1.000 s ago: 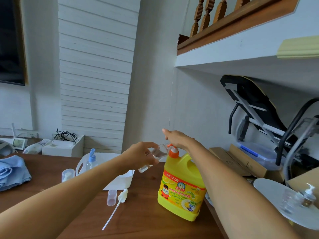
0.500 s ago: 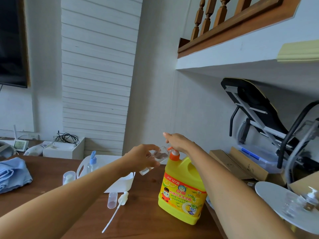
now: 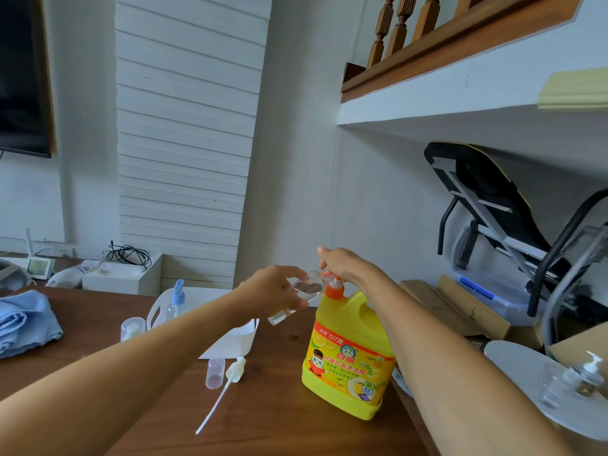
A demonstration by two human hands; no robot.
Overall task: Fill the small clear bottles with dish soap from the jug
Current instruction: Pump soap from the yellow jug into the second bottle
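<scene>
Brown wooden table (image 3: 279, 406), yellow jug (image 3: 348, 360), loose pump (image 3: 230, 380), blue cloth (image 3: 23, 320)

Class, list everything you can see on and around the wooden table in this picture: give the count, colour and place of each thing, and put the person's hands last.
Soap jug: one, yellow with orange pump, table's right side.
Small bottle: one, clear, tilted at the pump spout, held.
Pump head with tube: one, white, lying on the table left of the jug.
Cap: one, clear, beside that pump head.
Basket: one, white, behind the left arm.
Spray bottle: one, clear with blue top, in the basket.
Cloth: one, blue, table's left edge.
Pump bottle: one, clear, on a white disc, far right.
Left hand: holds the small bottle.
Right hand: on the jug's pump.
</scene>
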